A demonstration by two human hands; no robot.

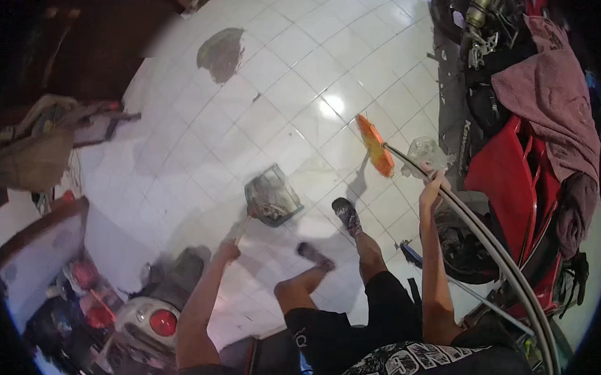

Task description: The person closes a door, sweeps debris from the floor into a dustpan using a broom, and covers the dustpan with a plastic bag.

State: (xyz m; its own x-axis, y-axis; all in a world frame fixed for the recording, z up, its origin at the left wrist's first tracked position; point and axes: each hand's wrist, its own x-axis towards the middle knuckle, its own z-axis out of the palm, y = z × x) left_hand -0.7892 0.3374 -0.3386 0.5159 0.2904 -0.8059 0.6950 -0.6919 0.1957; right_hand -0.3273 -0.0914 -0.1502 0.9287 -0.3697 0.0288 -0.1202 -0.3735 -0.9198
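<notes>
A pale tiled floor (pixel 178 146) catches a bright light reflection (pixel 332 106); a dark patch (pixel 221 55) marks its far side, a red motorbike (pixel 511 168) stands right.

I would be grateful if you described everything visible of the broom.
The broom has a narrow orange head, yellowish in the middle, and a long, grey, metal-looking pole joined near its centre. The right hand grips the pole, which runs to the picture's lower right, appearing curved. The head is over the tiled floor; contact is hard to tell.
</notes>
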